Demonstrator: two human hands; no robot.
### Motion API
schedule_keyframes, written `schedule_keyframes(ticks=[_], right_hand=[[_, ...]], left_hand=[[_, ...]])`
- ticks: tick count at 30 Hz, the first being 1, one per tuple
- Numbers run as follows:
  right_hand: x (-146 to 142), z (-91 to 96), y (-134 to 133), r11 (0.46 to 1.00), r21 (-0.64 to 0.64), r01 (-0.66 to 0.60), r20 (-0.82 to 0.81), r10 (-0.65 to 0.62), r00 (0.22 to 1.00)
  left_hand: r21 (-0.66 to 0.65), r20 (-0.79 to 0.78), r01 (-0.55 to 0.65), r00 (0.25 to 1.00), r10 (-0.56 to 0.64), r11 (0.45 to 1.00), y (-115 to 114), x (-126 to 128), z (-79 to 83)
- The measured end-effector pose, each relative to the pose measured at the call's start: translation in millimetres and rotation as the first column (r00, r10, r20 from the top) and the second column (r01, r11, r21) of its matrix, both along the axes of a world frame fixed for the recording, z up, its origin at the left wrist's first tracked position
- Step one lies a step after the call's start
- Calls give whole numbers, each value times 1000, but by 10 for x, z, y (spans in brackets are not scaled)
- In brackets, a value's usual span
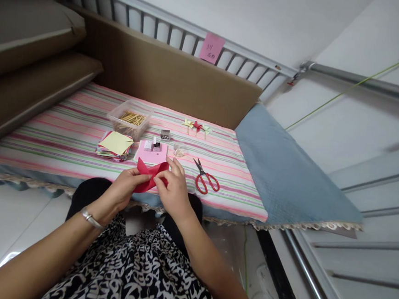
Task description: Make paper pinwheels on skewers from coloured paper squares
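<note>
Both my hands hold a piece of red paper [148,172] with its corners folded up, just over the near edge of the striped cloth [65,134]. My left hand [126,189] pinches its left side and wears a bracelet at the wrist. My right hand [172,189] pinches the right side, fingers closed on a flap. A pink paper sheet [150,155] lies on the cloth just behind the red piece.
Red scissors [206,180] lie right of my hands. A stack of coloured paper [115,145] and a clear box of wooden sticks [130,118] sit to the left. Small boxes [156,142] and three finished paper pinwheels [197,127] lie farther back. A blue cloth [287,175] covers the right side.
</note>
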State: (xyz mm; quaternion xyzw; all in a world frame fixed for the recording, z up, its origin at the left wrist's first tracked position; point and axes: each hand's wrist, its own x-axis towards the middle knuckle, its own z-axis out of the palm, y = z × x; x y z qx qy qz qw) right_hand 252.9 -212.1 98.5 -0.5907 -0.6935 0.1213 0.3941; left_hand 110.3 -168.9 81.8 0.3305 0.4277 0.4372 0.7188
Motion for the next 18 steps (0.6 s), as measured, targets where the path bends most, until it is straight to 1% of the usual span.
schedule_keyframes(ticks=[7,18], right_hand=[[-14,37,-4,1000,-7,26,30,-26,999],[-17,-7,32,998,-22,51,32,-50,998]], left_hand=[[5,11,34,999,-34,999,-9,11,16],[-8,9,74,997,-73,997,-25,-4,8]])
